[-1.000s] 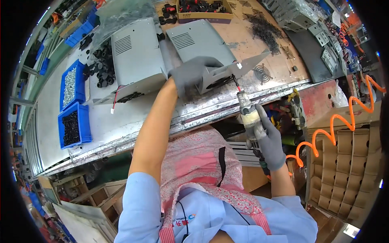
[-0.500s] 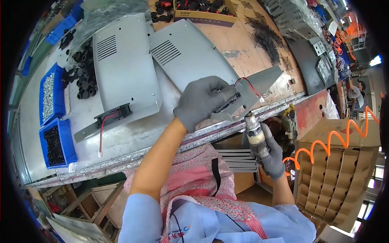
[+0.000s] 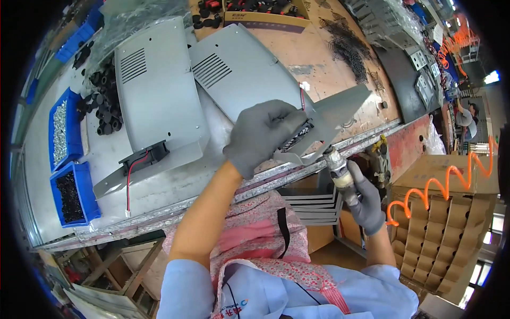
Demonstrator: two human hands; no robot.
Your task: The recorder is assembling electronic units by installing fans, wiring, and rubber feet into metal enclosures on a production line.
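Observation:
My left hand [image 3: 260,135], in a grey glove, is closed on a small black fan [image 3: 298,136] and presses it against the bent end flange of a grey sheet-metal panel [image 3: 249,69]. The fingers partly cover the fan. A red lead [image 3: 302,99] with a white plug rises beside them. My right hand [image 3: 367,206], also gloved, wraps round an air screwdriver [image 3: 341,174], its tip pointing up beside the flange. Whether the tip touches the metal I cannot tell. On the left lies a second slotted panel [image 3: 164,90], with a black fan [image 3: 146,156] at its near flange.
Two blue bins, one of silvery screws [image 3: 59,133] and one of black screws [image 3: 69,195], stand at the left. Black caps [image 3: 106,109] lie in a heap beyond. An orange coiled hose [image 3: 425,190] hangs over a divided carton [image 3: 435,239] at right. Wire guards [image 3: 348,45] lie far back.
The fan's lead has swung from the right to pointing up and away. Both panels have slid slightly left. My right hand and the screwdriver have shifted a little right.

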